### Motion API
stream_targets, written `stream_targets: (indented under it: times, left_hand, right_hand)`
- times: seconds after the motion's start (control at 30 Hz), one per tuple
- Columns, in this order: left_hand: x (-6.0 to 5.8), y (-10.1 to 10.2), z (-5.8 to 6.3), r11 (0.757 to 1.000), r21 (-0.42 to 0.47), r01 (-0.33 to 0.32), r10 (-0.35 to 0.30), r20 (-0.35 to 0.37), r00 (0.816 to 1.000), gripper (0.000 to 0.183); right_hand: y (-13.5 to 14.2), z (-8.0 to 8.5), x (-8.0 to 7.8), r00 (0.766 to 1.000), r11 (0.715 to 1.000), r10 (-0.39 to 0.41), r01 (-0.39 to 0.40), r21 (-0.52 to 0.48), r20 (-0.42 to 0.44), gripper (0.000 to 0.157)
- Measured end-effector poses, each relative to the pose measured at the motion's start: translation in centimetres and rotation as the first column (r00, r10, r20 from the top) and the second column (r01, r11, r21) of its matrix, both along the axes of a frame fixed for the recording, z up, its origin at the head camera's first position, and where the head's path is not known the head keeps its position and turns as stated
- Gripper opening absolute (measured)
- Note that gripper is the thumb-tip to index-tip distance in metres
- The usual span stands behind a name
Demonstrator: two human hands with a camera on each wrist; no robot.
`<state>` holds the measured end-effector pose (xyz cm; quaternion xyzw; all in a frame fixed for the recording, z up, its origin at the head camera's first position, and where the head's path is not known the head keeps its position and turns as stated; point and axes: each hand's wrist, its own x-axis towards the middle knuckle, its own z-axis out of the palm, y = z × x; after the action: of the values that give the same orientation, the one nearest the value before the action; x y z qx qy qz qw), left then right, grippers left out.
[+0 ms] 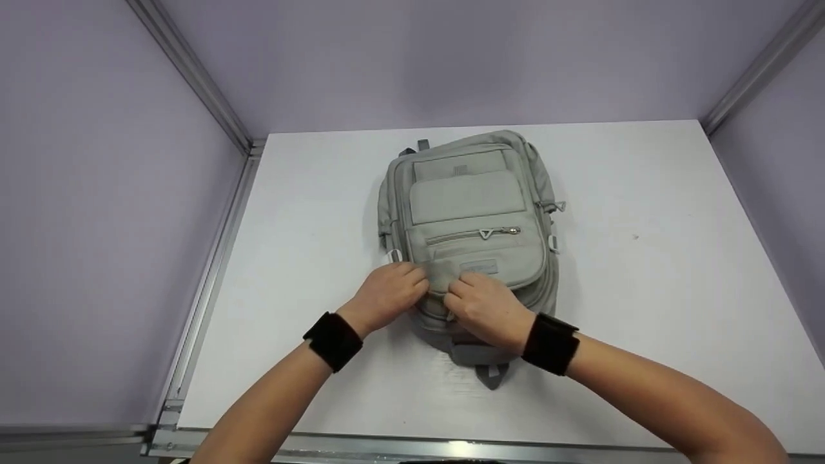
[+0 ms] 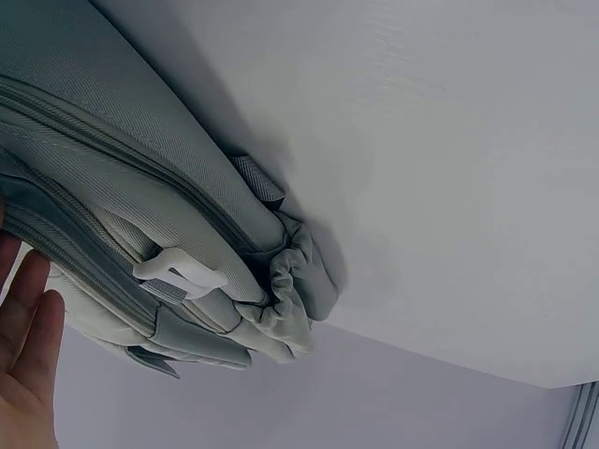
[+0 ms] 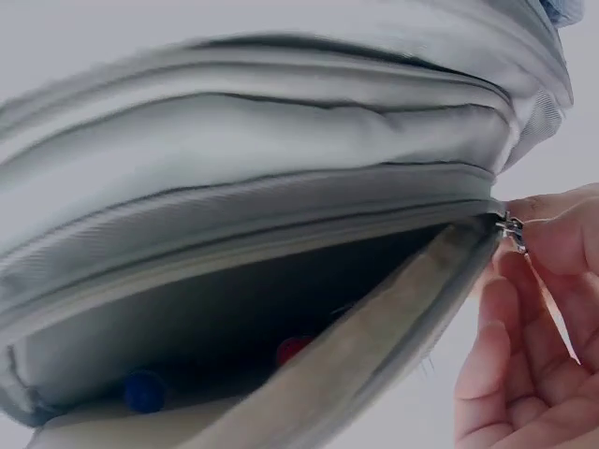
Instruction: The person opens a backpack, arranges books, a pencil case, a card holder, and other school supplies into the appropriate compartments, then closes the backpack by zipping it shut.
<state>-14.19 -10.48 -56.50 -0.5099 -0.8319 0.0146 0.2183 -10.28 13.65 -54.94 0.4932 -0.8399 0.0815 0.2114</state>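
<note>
A grey-green backpack (image 1: 467, 200) lies on its back, its front pockets facing up and its top end toward the person. My left hand (image 1: 390, 293) grips the edge of the front compartment near its left corner; its fingertips are partly cut off in the left wrist view. Beside it, my right hand (image 1: 486, 309) pinches a metal zipper pull (image 3: 510, 229) at the end of the opening. The unzipped compartment gapes in the right wrist view, with a round blue object (image 3: 144, 391) and a red object (image 3: 291, 350) inside, the red one partly hidden by the flap.
The white table (image 1: 309, 212) carries the backpack near its middle. Pale panels (image 1: 451, 64) in metal framing (image 1: 200, 71) enclose it at the back and sides. A grey strap end (image 1: 493, 376) sticks out on the near side. A white buckle (image 2: 178, 271) shows on the bag's side.
</note>
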Motion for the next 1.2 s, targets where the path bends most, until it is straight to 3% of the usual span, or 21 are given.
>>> stream_targets:
  times: [0.33, 0.57, 0.77, 0.97, 1.2]
  left_hand:
    - [-0.1, -0.4, 0.5, 0.999, -0.032, -0.012, 0.012, 0.001, 1.0, 0.013]
    - [-0.2, -0.5, 0.5, 0.999, -0.036, -0.003, 0.004, 0.034, 0.999, 0.015]
    - [-0.3, 0.0, 0.4, 1.0, 0.0, -0.016, 0.016, 0.077, 0.997, 0.014]
    - [0.5, 1.9, 0.8, 0.99, 0.135, -0.038, 0.017, 0.152, 0.988, 0.013]
    - [1.5, 6.0, 0.9, 0.992, 0.117, -0.043, 0.03, 0.109, 0.994, 0.013]
  right_hand:
    - [2.7, -0.6, -0.1, 0.999, 0.993, -0.004, 0.008, -0.119, 0.035, 0.031]
    - [4.8, -0.7, 0.1, 0.997, 0.981, -0.037, 0.048, -0.186, 0.065, 0.017]
    - [5.5, -0.9, 0.3, 0.995, 0.975, -0.046, 0.065, -0.211, 0.094, 0.015]
    - [5.7, -1.2, 0.4, 0.988, 0.971, -0.031, 0.066, -0.23, 0.151, 0.016]
    - [5.6, -1.4, 0.5, 0.98, 0.961, -0.028, 0.081, -0.265, 0.199, 0.016]
